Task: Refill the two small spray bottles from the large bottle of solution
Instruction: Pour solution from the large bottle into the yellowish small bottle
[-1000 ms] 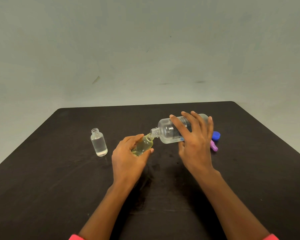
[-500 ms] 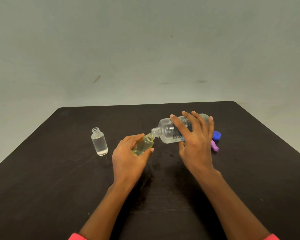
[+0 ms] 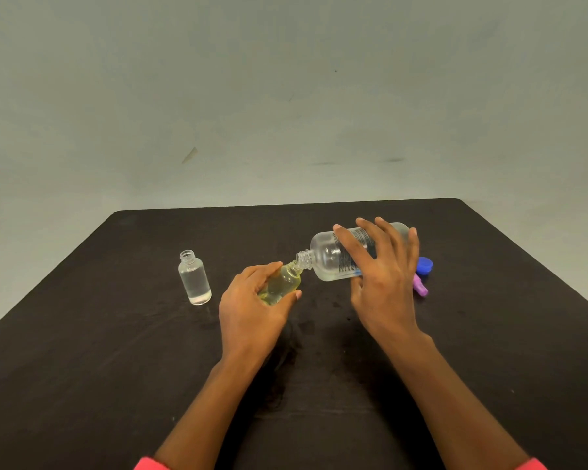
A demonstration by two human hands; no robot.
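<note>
My left hand (image 3: 252, 310) grips a small yellowish spray bottle (image 3: 282, 283), uncapped and tilted with its mouth up to the right. My right hand (image 3: 384, 276) holds the large clear bottle (image 3: 326, 256) tipped almost flat, fingers spread over its labelled side. The large bottle's threaded neck meets the small bottle's mouth. A second small clear bottle (image 3: 194, 278) stands upright and uncapped to the left, nearly full of clear liquid.
Behind my right hand lie a blue cap (image 3: 424, 265) and a purple spray top (image 3: 421, 289) on the black table (image 3: 116, 368). Dark wet marks show on the table between my hands. A grey wall lies beyond the far edge.
Hardly anything has moved; both hands keep the two bottles mouth to mouth in the same place.
</note>
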